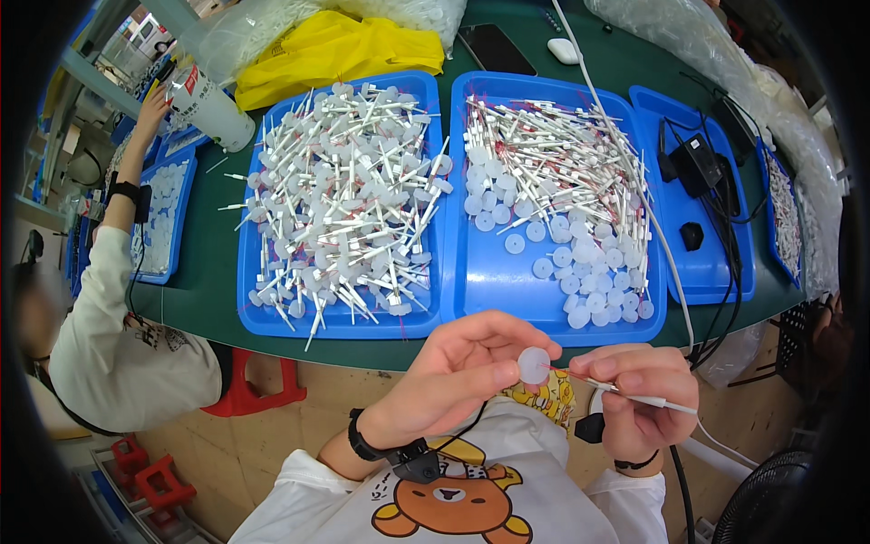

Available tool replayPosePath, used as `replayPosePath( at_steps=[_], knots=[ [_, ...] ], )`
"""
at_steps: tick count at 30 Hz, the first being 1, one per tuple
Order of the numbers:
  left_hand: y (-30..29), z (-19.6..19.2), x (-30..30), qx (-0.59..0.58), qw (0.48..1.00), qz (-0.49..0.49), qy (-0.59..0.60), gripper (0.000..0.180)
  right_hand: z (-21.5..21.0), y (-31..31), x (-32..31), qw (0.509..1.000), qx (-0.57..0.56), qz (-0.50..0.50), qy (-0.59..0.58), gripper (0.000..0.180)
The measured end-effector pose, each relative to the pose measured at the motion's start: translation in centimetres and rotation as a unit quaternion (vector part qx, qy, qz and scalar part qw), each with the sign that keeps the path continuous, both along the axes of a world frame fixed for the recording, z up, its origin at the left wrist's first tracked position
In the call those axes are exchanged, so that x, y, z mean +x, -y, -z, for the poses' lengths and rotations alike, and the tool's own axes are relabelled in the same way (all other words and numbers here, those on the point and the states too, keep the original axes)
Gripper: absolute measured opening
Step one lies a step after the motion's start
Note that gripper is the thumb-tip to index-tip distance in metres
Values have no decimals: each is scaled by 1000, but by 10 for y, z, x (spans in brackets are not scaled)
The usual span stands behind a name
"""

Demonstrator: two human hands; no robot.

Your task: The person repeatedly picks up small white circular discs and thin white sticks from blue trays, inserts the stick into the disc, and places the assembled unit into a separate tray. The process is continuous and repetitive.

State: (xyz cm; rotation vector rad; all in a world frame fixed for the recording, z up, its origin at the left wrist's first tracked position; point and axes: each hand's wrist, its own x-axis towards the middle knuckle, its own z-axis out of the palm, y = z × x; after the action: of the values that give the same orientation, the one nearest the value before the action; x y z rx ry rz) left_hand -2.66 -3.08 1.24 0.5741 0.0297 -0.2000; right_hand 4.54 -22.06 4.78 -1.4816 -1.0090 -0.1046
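My left hand (462, 367) pinches a round translucent white disc (533, 365) between thumb and fingers, in front of the table edge. In my right hand (645, 399) is a thin white stick (648, 400) with red wire at its tip, gripped between thumb and fingers. The stick's red wire end points left and meets the disc near its centre; whether it passes through I cannot tell. Just beyond my hands, a blue tray (467, 281) holds loose discs (594, 281) and a heap of white sticks with red wires (566, 145).
A second blue tray (246, 304) on the left is piled with sticks fitted with discs. At right, another tray (716, 281) carries a black power adapter (696, 166) and cables. A white cable (666, 245) crosses the middle tray. A co-worker's arm (118, 208) reaches at left.
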Motion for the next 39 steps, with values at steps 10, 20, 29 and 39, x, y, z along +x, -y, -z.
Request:
replayPosePath(
  at_steps=[10,20,29,39],
  knots=[
    [1,1,1,32,999,-10,-6,29,4,12,4,999,0,-49,-13,40],
    [-2,5,2,80,997,-3,12,29,-1,15,4,996,-69,-52,-31,43],
    [1,8,2,179,974,-73,119,40,-11,6,9,979,-158,54,117,36],
    [-14,-12,9,375,907,-77,175,36,-12,9,5,963,-213,59,155,32]
  ],
)
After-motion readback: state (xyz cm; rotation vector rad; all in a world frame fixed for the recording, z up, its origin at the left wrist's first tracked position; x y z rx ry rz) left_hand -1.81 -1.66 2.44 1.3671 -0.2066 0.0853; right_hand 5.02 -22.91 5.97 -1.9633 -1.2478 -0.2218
